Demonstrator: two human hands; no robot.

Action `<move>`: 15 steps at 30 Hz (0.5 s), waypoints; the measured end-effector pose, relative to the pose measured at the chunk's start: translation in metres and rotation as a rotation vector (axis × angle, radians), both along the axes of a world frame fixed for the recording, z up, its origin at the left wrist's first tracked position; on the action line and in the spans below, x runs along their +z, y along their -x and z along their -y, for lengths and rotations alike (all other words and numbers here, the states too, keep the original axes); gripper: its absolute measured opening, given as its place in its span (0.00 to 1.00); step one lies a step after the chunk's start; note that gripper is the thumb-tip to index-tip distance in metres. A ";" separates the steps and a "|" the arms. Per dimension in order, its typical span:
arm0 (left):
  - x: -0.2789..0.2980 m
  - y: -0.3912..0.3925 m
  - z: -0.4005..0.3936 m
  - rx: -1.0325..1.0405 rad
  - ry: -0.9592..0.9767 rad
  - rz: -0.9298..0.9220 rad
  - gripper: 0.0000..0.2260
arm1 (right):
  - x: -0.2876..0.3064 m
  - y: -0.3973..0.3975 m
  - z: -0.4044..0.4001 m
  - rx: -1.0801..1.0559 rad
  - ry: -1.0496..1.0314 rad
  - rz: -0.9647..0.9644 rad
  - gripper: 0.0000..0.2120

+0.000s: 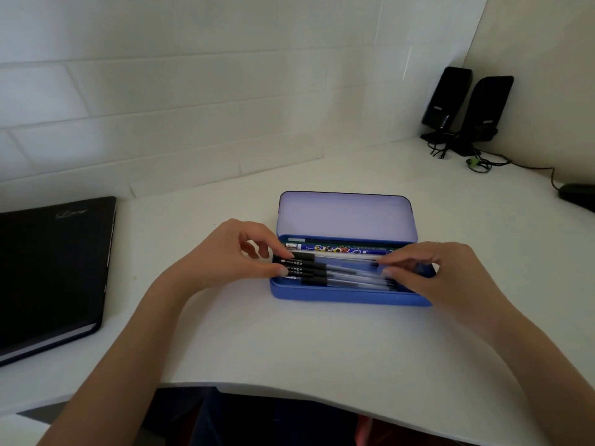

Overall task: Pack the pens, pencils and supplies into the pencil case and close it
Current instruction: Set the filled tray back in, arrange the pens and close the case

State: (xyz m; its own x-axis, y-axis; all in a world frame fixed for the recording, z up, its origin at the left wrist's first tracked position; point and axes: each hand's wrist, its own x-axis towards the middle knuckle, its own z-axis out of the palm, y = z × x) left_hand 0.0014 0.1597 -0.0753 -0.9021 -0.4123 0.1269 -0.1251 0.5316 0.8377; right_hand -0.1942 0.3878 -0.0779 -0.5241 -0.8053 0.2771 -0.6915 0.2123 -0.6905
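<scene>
One white desk (289,342) fills the view, set against a white tiled wall (193,91). On its left edge lies one closed black notebook (51,268). In the far right corner stand two black speakers (467,104) side by side, with their cables (483,160) trailing across the desk toward one small dark object at the right edge, too cropped to identify. At the middle of the desk sits one blue pencil case (347,296), its lid (344,217) raised and leaning back. Along the far wall of the case lies one patterned item (338,250), perhaps a ruler or pencil, with a green strip behind it. Nearer lie black-capped pens (309,272) with clear barrels, about four or five, packed side by side, caps to the left. The left hand (225,255) pinches the capped ends between thumb and fingers at the case's left end. The right hand (444,272) is curled over the other ends at the right; blur hides whether it truly grips them
</scene>
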 end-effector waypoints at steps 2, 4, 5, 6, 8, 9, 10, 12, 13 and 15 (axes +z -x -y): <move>-0.001 0.000 0.000 -0.003 0.000 -0.011 0.09 | 0.001 0.001 0.000 -0.028 0.032 -0.032 0.06; -0.001 0.000 0.000 0.035 -0.001 -0.053 0.05 | 0.001 0.003 0.000 -0.073 0.077 -0.100 0.07; 0.000 0.000 0.000 0.070 0.003 -0.075 0.04 | 0.002 0.004 0.000 -0.089 0.074 -0.136 0.08; 0.000 0.001 0.000 0.099 0.007 -0.093 0.04 | 0.001 0.005 0.000 -0.093 0.050 -0.170 0.09; 0.001 0.001 -0.001 0.128 -0.004 -0.104 0.05 | -0.002 0.007 0.001 -0.055 -0.023 -0.240 0.10; 0.001 0.000 -0.002 0.137 -0.005 -0.100 0.05 | -0.003 0.006 0.002 -0.031 -0.057 -0.265 0.10; 0.001 0.001 -0.002 0.148 0.006 -0.092 0.06 | -0.004 0.006 0.002 -0.014 -0.085 -0.274 0.10; -0.001 0.001 -0.004 0.165 0.022 -0.081 0.08 | -0.005 0.006 0.003 0.001 -0.112 -0.277 0.10; -0.001 0.002 -0.004 0.173 0.022 -0.080 0.08 | -0.006 0.006 0.003 0.002 -0.112 -0.275 0.10; -0.003 0.002 -0.004 0.182 0.024 -0.073 0.07 | -0.006 0.007 0.002 0.000 -0.105 -0.262 0.11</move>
State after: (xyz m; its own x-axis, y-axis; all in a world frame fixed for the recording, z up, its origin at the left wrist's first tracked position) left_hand -0.0008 0.1635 -0.0779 -0.8013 -0.5635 0.2010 -0.1604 0.5260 0.8353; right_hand -0.2012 0.3856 -0.0844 -0.4454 -0.8369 0.3180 -0.8435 0.2732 -0.4624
